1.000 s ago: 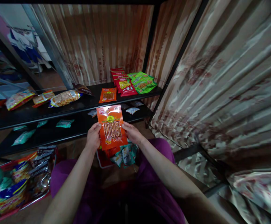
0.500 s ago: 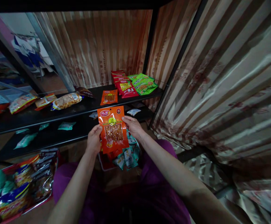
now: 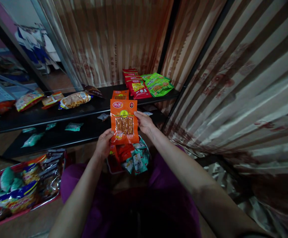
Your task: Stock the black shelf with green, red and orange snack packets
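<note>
An orange snack packet (image 3: 124, 124) with a clear window is held upright between my hands. My left hand (image 3: 104, 143) pinches its lower left edge, and my right hand (image 3: 145, 122) grips its right edge near the top. Behind it, partly covered, a similar orange packet (image 3: 120, 94) lies on the upper black shelf (image 3: 98, 105). Red packets (image 3: 139, 86) and green packets (image 3: 158, 86) overlap to the right of that one. Below my hands, a red basket (image 3: 114, 168) holds orange and teal packets (image 3: 139, 160).
Several snack bags, one a long bag (image 3: 75, 100), line the shelf's left part. Teal packets (image 3: 32, 140) lie on the lower shelf (image 3: 59, 137). A full red basket (image 3: 32, 210) stands at the lower left. Striped curtains (image 3: 255, 86) hang behind and right, beside black posts.
Both hands have carried the orange packet forward, up to the shelf's front edge, where it now covers part of the similar packet. The camera view has shifted slightly.
</note>
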A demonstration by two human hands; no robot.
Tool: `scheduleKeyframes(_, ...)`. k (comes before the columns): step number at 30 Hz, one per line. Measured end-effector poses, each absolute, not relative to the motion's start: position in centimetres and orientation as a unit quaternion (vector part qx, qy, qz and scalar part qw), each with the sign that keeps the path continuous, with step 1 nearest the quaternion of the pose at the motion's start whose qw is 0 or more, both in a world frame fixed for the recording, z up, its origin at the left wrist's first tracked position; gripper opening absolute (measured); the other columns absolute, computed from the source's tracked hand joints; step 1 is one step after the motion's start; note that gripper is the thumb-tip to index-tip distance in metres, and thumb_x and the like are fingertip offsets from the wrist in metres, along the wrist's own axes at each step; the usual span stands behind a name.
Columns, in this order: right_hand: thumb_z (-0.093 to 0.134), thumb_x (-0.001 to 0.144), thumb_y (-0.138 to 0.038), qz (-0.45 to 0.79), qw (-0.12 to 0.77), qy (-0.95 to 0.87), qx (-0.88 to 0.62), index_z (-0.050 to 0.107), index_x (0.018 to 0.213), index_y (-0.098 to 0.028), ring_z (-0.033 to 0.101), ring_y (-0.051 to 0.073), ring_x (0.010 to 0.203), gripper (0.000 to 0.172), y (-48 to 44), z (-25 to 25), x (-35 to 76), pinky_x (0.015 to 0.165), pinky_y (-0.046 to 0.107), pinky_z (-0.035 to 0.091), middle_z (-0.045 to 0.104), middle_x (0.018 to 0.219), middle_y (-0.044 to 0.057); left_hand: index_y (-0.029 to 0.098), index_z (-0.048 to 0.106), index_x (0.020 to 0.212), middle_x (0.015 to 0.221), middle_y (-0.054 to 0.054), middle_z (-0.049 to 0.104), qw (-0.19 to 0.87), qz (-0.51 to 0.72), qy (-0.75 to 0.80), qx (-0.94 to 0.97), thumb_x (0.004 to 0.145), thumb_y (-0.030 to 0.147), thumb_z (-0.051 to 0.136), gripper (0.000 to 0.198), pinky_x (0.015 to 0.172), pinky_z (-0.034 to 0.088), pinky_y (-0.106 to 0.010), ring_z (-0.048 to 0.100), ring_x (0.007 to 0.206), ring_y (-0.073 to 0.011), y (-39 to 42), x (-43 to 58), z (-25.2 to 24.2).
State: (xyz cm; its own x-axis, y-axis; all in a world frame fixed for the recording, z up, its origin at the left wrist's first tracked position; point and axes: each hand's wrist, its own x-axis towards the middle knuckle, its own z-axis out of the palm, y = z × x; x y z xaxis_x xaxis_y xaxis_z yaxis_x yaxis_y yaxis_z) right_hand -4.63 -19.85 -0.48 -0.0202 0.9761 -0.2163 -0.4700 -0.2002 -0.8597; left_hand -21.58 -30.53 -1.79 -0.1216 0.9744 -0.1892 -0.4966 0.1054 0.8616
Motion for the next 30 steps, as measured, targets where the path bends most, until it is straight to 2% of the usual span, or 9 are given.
scheduleKeyframes(8,0.070,0.075,-0.017,0.637,0.552,-0.328,-0.427,0.065,0.080,-0.017,0.055,0.008,0.043,0.007,-18.2,0.7,-4.6,0.040,0.018,0.043,0.067,0.058,-0.004,0.013,0.068,0.087,0.085,-0.006,0.069,0.608,0.595,0.424,0.310,0.061,0.021,0.073,0.028,0.062,0.052,-0.025,0.063,0.067,-0.0138,-30.7,-21.6,-1.8)
scheduleKeyframes(13,0.069,0.075,-0.016,0.640,0.554,-0.323,-0.423,0.064,0.080,-0.016,0.059,0.009,0.046,0.007,-17.6,1.0,-4.7,0.046,0.020,0.048,0.069,0.060,-0.003,0.013,0.067,0.093,0.094,-0.007,0.069,0.602,0.595,0.419,0.328,0.063,0.022,0.073,0.032,0.066,0.053,-0.025,0.065,0.076,-0.0156,-30.5,-21.4,-2.1)
scheduleKeyframes(22,0.069,0.076,-0.014,0.649,0.563,-0.311,-0.407,0.064,0.082,-0.015,0.061,0.010,0.051,0.008,-16.9,1.3,-4.4,0.054,0.022,0.051,0.070,0.063,-0.001,0.014,0.065,0.088,0.085,-0.004,0.068,0.588,0.625,0.424,0.289,0.061,0.020,0.072,0.028,0.062,0.051,-0.023,0.062,0.068,-0.0117,-30.8,-19.7,-1.5)
scheduleKeyframes(30,0.070,0.075,-0.014,0.643,0.565,-0.313,-0.411,0.064,0.080,-0.016,0.059,0.009,0.047,0.008,-17.1,1.4,-4.8,0.047,0.019,0.048,0.068,0.060,-0.003,0.015,0.065,0.087,0.086,-0.003,0.068,0.563,0.657,0.429,0.261,0.061,0.020,0.069,0.027,0.063,0.051,-0.023,0.063,0.069,-0.0122,-30.4,-19.3,-2.5)
